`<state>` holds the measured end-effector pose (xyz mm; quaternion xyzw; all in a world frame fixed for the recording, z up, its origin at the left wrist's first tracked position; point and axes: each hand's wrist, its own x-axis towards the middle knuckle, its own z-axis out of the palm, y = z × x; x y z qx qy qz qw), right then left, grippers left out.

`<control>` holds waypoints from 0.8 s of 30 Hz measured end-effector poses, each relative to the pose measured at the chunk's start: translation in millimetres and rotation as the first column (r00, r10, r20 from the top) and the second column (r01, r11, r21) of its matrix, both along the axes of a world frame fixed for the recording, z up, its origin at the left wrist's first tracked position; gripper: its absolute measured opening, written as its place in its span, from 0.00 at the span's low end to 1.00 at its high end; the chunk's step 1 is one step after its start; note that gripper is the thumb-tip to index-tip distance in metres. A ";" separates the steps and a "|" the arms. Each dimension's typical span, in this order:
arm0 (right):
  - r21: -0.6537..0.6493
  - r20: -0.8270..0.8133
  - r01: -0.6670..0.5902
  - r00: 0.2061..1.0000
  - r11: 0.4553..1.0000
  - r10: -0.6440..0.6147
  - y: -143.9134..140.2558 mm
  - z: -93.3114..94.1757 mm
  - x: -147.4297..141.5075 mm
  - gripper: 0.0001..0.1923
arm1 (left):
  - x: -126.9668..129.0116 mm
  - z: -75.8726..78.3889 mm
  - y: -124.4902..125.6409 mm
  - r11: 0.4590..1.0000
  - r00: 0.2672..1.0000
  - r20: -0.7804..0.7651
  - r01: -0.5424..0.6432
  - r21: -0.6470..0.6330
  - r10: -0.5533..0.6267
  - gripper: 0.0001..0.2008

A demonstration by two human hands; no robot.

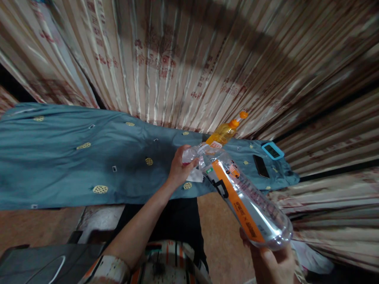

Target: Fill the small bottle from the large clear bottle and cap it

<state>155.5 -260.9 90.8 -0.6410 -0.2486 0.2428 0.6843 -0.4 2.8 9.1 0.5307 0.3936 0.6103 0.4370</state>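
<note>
Bottle point(242, 197): my right hand point(274, 262) cups its base; left hand point(180, 167) pinches the cap; keep it tilted, twist steadily.

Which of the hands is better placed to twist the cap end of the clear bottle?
Probably the left hand: its fingers already wrap the neck end of the clear bottle. The right hand grips the base from below, steadying it.
</note>
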 end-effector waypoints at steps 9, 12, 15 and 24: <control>0.002 0.024 0.009 1.000 1.000 -0.009 0.8 -2.0 -1.2 0.34 | 0.5 -2.3 1.4 1.000 1.000 -0.011 -0.020 0.016 0.021 0.24; 0.012 0.003 0.001 1.000 1.000 -0.001 0.8 -1.9 -0.7 0.39 | 0.4 -3.0 2.7 1.000 1.000 -0.008 -0.010 0.013 0.010 0.25; -0.002 0.027 0.003 1.000 1.000 -0.003 0.5 -1.7 -0.4 0.43 | 1.4 -4.2 3.9 1.000 1.000 0.003 -0.006 0.007 0.006 0.25; 0.046 -0.066 0.057 0.996 0.997 -0.054 4.5 1.9 -5.4 0.37 | 0.8 -2.6 2.9 1.000 1.000 -0.002 -0.016 0.021 0.016 0.24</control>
